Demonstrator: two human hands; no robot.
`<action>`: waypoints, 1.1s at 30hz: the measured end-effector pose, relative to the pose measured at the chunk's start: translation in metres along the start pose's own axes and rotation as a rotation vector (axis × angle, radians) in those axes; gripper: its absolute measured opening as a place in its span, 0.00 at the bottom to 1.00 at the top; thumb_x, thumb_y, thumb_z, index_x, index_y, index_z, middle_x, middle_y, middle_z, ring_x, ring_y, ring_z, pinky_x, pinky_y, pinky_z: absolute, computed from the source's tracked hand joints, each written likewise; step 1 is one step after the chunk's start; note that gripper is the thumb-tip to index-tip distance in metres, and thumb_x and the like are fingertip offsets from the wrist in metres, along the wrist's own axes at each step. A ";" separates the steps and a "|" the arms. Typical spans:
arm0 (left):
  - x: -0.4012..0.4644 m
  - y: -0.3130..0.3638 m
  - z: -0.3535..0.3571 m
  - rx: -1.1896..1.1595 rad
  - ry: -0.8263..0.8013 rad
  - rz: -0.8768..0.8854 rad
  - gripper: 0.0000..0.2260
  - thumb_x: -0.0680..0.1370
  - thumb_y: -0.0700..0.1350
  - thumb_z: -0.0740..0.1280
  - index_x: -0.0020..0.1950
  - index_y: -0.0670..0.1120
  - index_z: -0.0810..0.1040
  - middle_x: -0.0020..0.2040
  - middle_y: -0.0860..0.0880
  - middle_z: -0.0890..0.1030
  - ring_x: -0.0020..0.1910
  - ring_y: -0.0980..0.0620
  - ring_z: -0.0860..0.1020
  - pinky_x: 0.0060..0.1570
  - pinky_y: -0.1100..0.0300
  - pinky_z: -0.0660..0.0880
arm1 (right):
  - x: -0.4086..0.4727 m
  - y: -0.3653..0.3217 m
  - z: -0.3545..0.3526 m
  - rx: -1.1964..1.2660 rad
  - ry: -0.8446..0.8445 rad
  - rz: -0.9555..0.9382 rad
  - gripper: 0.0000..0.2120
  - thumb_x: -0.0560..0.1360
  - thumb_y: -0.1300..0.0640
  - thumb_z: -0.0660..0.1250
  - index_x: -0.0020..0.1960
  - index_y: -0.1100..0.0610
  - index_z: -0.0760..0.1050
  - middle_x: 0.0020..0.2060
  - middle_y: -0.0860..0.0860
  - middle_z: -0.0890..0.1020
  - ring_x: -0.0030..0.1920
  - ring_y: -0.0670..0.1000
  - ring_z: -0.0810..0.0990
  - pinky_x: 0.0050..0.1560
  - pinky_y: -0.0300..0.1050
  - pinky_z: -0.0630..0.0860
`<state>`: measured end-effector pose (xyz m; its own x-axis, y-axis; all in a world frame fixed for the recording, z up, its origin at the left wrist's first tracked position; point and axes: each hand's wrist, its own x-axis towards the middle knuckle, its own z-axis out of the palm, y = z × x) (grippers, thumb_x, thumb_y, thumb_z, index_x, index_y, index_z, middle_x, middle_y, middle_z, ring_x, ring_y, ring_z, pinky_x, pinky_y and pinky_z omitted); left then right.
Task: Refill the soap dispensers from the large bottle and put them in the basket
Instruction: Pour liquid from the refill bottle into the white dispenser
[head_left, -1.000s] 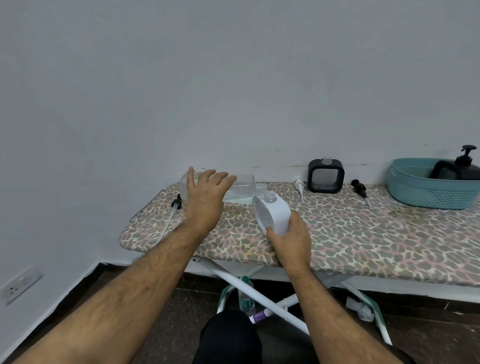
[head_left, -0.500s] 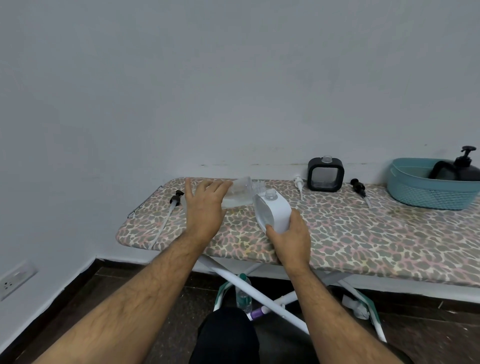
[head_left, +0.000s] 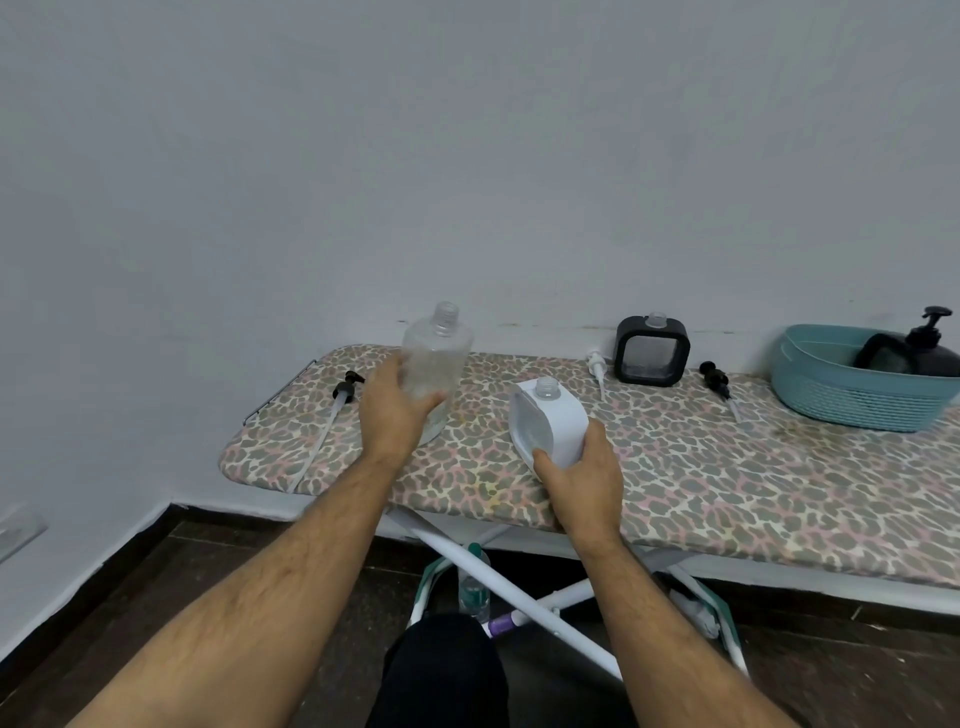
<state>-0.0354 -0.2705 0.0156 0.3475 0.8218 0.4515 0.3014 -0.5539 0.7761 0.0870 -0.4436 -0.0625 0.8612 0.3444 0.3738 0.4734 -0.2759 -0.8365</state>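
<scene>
Pouring looks finished for now: the large bottle (head_left: 436, 364), tipped over the white dispenser (head_left: 550, 423) 1 second ago, is upright again left of it, base on or just above the ironing board (head_left: 701, 478). Left hand (head_left: 392, 410) grips the bottle; right hand (head_left: 582, 475) grips the dispenser, its neck uncapped. Basket (head_left: 852, 395) sits far right of the dispenser. Soap level inside the white dispenser is hidden; a black dispenser (head_left: 653, 351) waits, also uncapped.

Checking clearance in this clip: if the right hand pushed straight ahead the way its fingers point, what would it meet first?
The right hand already grips the white dispenser. Beyond it, the line runs toward the white pump and black dispenser; depth is unclear.
</scene>
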 end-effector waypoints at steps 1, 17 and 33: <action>0.003 -0.001 -0.001 -0.025 0.001 -0.028 0.32 0.69 0.45 0.79 0.70 0.43 0.73 0.60 0.49 0.78 0.59 0.51 0.76 0.58 0.58 0.72 | 0.000 0.000 0.000 0.001 -0.001 0.001 0.26 0.68 0.47 0.74 0.62 0.51 0.70 0.52 0.47 0.78 0.51 0.51 0.77 0.47 0.54 0.79; 0.015 -0.020 -0.002 -0.140 0.063 -0.174 0.33 0.70 0.44 0.78 0.72 0.44 0.68 0.60 0.53 0.74 0.58 0.56 0.72 0.56 0.60 0.71 | 0.001 -0.002 -0.003 0.060 -0.012 0.018 0.27 0.69 0.49 0.75 0.64 0.50 0.70 0.50 0.43 0.75 0.52 0.50 0.77 0.49 0.50 0.78; -0.039 -0.018 0.036 -0.173 -0.251 0.039 0.21 0.75 0.46 0.74 0.67 0.48 0.76 0.58 0.53 0.80 0.54 0.58 0.78 0.59 0.53 0.78 | 0.036 0.006 -0.024 0.319 -0.393 0.120 0.36 0.73 0.64 0.74 0.74 0.44 0.64 0.59 0.50 0.78 0.54 0.48 0.80 0.39 0.42 0.82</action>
<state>-0.0223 -0.2972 -0.0318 0.5710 0.7295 0.3766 0.1353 -0.5361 0.8333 0.1251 -0.4541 -0.0441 0.7423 0.6553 0.1400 0.2424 -0.0678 -0.9678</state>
